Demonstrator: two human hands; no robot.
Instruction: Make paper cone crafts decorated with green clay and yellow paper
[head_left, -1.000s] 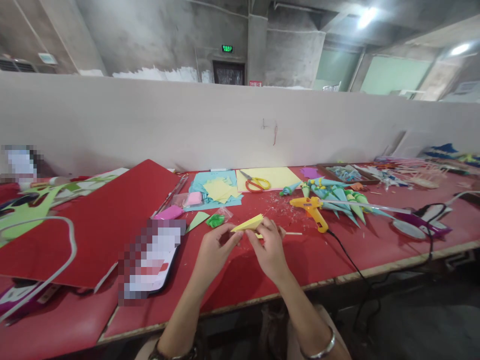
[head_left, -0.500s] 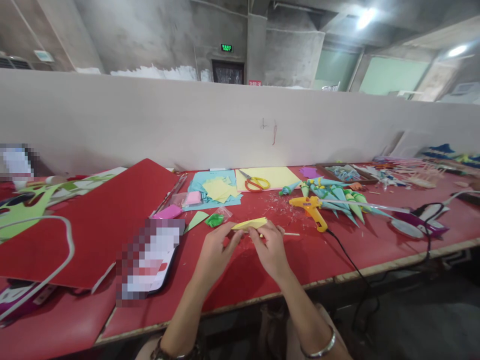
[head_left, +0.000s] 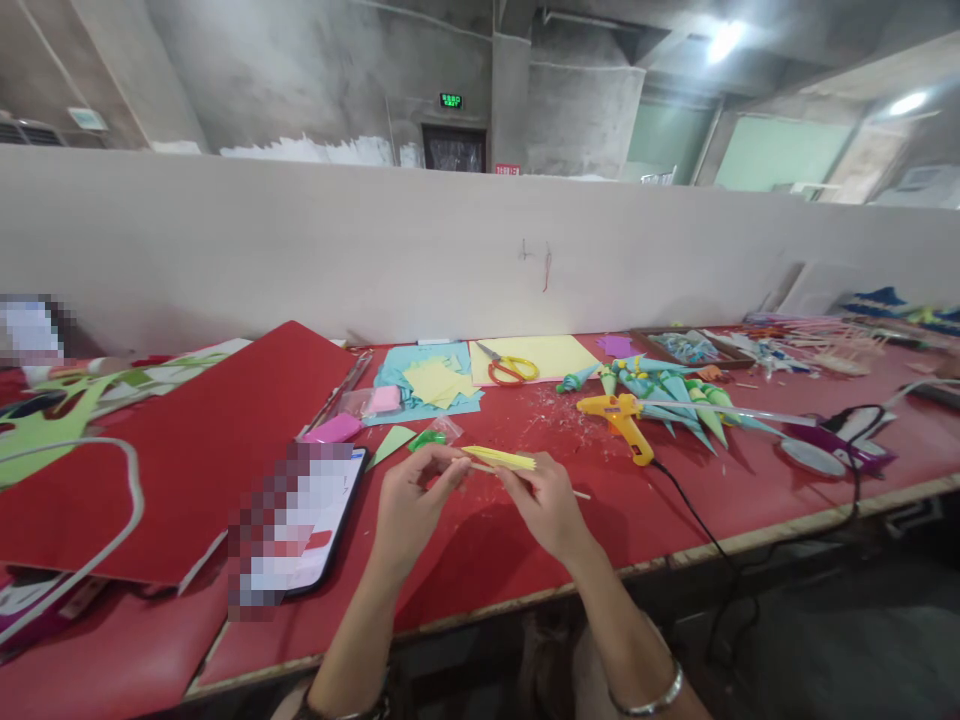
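A folded strip of yellow paper (head_left: 504,458) with a fringed right end spans the space between my hands, above the red table. My left hand (head_left: 411,505) pinches its left end between thumb and fingers. Lower down, my right hand (head_left: 551,508) grips the paper with the thumb in front and the fingers curled behind. A thin pale stick (head_left: 582,494) runs along the paper and pokes out past my right hand; its middle is partly covered. Just behind my left hand lies a green piece in a clear bag (head_left: 427,440).
A yellow hot glue gun (head_left: 628,428) with a black cord lies right, before blue-green paper cones (head_left: 675,395). Scissors (head_left: 510,366) rest on yellow sheets at the back. A phone (head_left: 315,530) and a large red board (head_left: 187,460) lie left. A white partition (head_left: 360,250) stands behind.
The yellow paper has tilted, its right end dropping. My left hand has shifted slightly left, and more of the thin stick shows beneath the paper.
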